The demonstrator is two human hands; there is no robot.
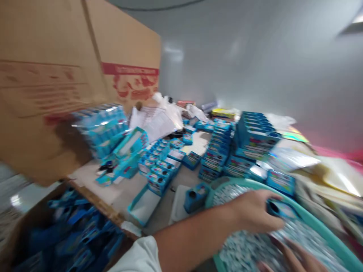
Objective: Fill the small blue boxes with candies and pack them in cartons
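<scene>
My left hand (pixel 255 212) reaches across the rim of a turquoise basin (pixel 320 226) and is closed on a small blue box (pixel 285 210) with a dark round hole. Many small clear plastic pieces (pixel 246 251) fill the basin. Low in the basin, at the bottom edge of the view, is my right hand (pixel 297 258), its fingers bent over the pieces. Motion blur hides whether it grips any of them. Another blue box (pixel 195 197) stands on a white tray (pixel 177 206) just left of the basin.
Blue boxes stand in stacks (pixel 217 151) and an open display carton (pixel 144 207) on the table. A plastic-wrapped bundle (pixel 103 128) leans by a large cardboard box (pixel 56 75). Below the table edge, a carton holds many blue boxes (pixel 73 234). Plastic bags (pixel 292 158) lie at right.
</scene>
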